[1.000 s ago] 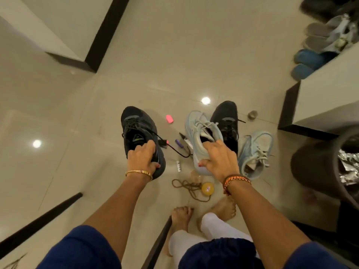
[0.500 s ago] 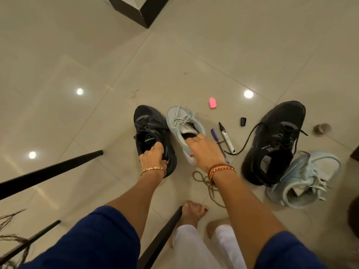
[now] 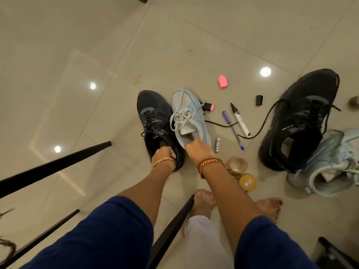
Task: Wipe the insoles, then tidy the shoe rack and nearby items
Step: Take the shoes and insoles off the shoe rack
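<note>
The black shoe [image 3: 157,125] and the pale blue shoe [image 3: 189,117] sit side by side on the floor [image 3: 97,55], toes pointing away. The left hand [image 3: 164,153] grips the black shoe's heel collar, and the right hand [image 3: 198,150] has its fingers hooked into the pale shoe's opening, likely to carry both as a lot. Their mates, the second black shoe [image 3: 303,121] and second pale shoe [image 3: 330,162], lie well apart to the right. Pens [image 3: 233,130], a pink cap [image 3: 222,81] and a small jar [image 3: 247,182] crowd that side; open tile lies ahead and left, past the black rack legs [image 3: 54,164].
</note>
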